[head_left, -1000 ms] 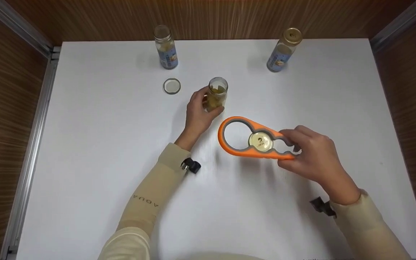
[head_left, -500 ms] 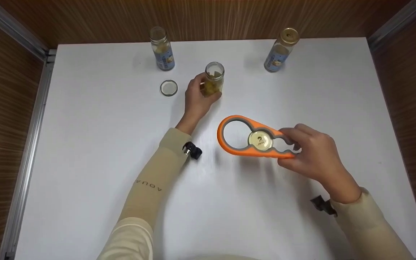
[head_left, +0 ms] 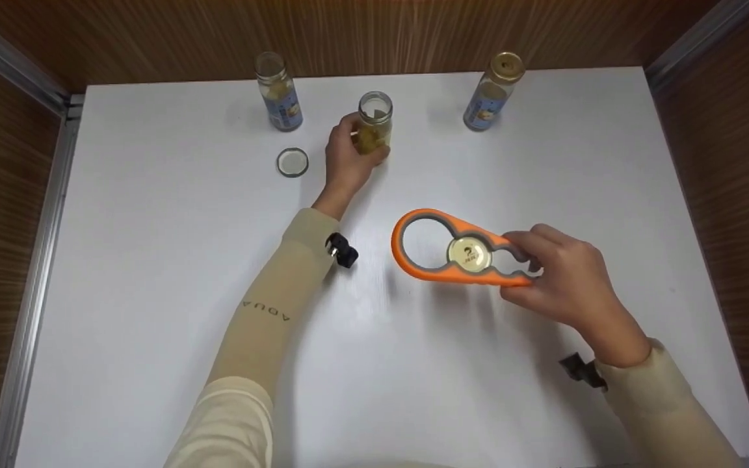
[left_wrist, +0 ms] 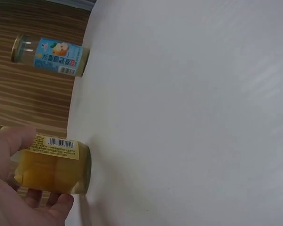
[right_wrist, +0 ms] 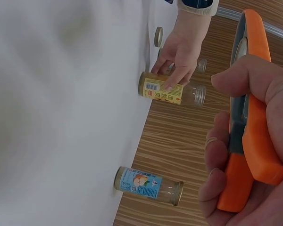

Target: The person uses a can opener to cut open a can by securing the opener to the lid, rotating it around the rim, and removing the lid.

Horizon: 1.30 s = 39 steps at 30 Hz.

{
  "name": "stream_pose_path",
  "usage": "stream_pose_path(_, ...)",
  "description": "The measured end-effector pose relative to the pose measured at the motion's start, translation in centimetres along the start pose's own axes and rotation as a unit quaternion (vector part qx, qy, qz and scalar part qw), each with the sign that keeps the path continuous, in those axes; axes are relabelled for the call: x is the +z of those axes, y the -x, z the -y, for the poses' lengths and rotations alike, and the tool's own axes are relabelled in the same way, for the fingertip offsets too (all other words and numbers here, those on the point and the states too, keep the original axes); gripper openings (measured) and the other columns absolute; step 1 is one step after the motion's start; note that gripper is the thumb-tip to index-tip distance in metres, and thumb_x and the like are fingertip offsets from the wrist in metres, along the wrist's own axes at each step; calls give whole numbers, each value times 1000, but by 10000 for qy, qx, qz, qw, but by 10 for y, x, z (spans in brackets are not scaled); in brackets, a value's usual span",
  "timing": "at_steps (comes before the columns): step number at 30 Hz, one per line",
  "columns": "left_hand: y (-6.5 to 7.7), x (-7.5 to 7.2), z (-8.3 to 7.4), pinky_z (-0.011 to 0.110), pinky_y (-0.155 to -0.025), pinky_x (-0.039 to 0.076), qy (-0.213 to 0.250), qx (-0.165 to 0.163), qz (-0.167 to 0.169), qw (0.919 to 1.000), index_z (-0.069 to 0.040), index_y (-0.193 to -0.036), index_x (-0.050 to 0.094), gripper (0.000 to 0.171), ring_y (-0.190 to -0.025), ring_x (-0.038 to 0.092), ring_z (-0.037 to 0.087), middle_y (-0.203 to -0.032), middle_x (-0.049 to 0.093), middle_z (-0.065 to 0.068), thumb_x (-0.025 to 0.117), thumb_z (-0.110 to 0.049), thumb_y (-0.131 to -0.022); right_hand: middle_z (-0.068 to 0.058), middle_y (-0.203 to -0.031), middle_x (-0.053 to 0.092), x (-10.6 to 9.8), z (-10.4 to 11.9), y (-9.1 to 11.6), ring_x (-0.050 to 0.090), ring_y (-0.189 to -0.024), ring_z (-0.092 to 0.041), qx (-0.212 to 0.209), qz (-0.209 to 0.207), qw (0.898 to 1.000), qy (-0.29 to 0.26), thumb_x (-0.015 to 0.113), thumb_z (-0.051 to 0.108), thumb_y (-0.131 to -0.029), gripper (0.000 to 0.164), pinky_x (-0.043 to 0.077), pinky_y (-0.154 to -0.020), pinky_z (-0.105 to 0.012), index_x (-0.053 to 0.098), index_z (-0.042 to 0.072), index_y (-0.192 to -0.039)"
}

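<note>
My left hand (head_left: 347, 159) grips a glass jar (head_left: 381, 119) by its side. The jar is lidless, and yellow chunks in liquid show inside. A yellow label (left_wrist: 56, 146) wraps it in the left wrist view. It stands upright at or just above the white table (head_left: 153, 260); I cannot tell which. My right hand (head_left: 566, 276) grips the handle ends of an orange and grey jar opener (head_left: 436, 275), held above the table at right of centre. A gold lid (head_left: 469, 254) sits in the opener's middle notch.
A lidless, blue-labelled jar (head_left: 283, 107) stands at the back left, with a loose lid (head_left: 292, 162) lying upturned in front of it. Another blue-labelled jar (head_left: 486, 104) with its gold lid on stands at the back right. Wood-grain panels (head_left: 387, 39) border the table.
My left hand has carried the yellow-labelled jar away from me, toward the back and between the two other jars. The right hand and jar opener have stayed in place.
</note>
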<state>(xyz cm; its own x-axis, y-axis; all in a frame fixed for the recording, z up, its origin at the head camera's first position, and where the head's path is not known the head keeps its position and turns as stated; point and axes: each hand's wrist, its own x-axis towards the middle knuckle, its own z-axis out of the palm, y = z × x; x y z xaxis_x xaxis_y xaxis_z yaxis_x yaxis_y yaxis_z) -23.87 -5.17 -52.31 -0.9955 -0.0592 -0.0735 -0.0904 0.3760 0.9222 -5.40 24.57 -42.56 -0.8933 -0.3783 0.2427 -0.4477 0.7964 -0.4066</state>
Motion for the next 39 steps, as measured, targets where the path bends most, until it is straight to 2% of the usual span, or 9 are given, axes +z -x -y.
stream_pose_path(7,-9,2,-2,18,-97,39,-178,42,9,9998,-15,-138,42,66,-120,46,12,-131,45,3,78,-19,-81,9,-72,51,-2,-1,1,55,-61,-3,-55,-126,9999,-55,72,13,-54,42,41,-49,-29,71,20,-96)
stream_pose_path(17,-20,3,-9,20,-101,36,-340,-201,153,9991,-17,-140,39,67,-124,43,11,-135,43,2,75,-19,-84,8,-73,52,-5,0,4,57,-61,-9,28,23,10000,-39,74,12,-55,45,42,-50,-30,72,18,-99)
stream_pose_path(29,-33,3,-20,18,-102,34,-267,-295,169,9991,-19,-144,38,68,-124,43,7,-141,45,-3,74,-20,-85,9,-74,52,-6,2,8,59,-62,-9,103,86,9999,-32,76,11,-55,46,45,-51,-30,72,16,-101)
stream_pose_path(39,-43,3,-20,18,-105,31,-133,-493,229,9984,-22,-144,37,70,-128,39,6,-138,45,-5,74,-21,-85,7,-72,52,-5,2,12,53,-61,-6,-42,-88,9999,-33,72,12,-55,45,39,-48,-28,72,18,-99)
